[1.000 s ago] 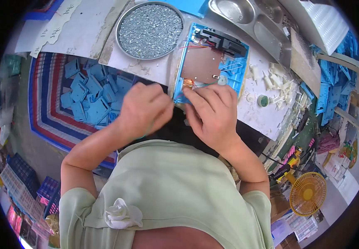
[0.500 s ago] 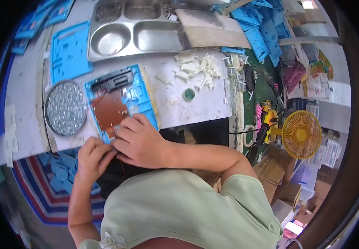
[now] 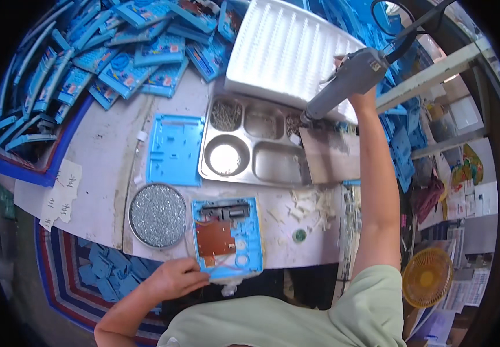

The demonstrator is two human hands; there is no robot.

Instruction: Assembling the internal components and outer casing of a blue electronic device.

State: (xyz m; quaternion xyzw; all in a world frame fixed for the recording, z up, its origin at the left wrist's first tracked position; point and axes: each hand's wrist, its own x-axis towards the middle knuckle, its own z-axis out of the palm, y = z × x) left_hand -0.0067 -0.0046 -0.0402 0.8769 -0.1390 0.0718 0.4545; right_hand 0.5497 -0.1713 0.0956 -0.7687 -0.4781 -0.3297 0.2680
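Your right arm reaches far forward, nearly straight, and your right hand (image 3: 362, 97) is wrapped around the grey driver (image 3: 349, 81), holding it above the bench (image 3: 105, 159). Your left arm bends at the elbow; your left hand (image 3: 175, 280) has its fingers curled at the near left corner of the blue case (image 3: 252, 240), and you cannot tell whether they grip it. The driver slants, its tip pointing down-left toward the metal tray (image 3: 249, 173), its cable (image 3: 401, 49) end up-right. The case lies open side up at the bench's front edge, its slightly longer axis running away from you. The driver hides most of your right hand; your left fingertips are hard to make out.
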